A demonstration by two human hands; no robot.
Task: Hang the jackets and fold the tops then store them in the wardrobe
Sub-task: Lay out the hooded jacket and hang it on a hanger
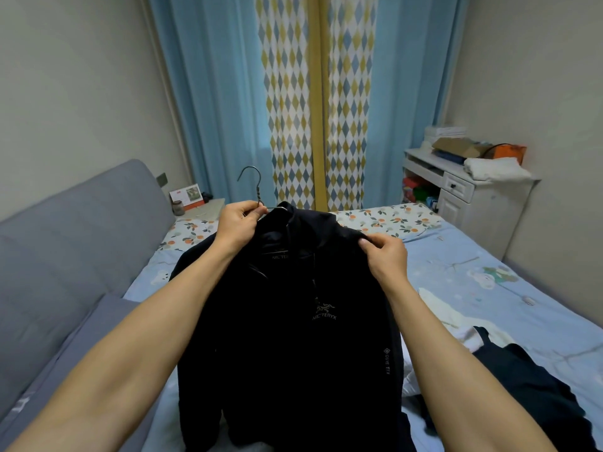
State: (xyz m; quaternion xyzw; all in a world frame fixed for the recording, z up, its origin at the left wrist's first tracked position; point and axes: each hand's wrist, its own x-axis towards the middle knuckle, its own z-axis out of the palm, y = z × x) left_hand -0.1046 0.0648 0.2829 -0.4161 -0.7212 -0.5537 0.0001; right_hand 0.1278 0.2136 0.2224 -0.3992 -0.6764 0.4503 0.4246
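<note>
A black jacket (293,337) with a small chest logo hangs in front of me over the bed. A metal wire hanger (253,181) sits inside its collar, the hook sticking up to the left. My left hand (236,223) grips the hanger's neck just below the hook. My right hand (386,256) pinches the jacket's right shoulder. A dark top (535,396) and a white garment (456,324) lie on the bed at the lower right.
The bed (489,272) has a light blue patterned sheet and a grey padded headboard (65,239) on the left. A white desk (466,187) with boxes and a folded white cloth stands at the back right. Blue curtains (212,93) cover the far wall. No wardrobe is in view.
</note>
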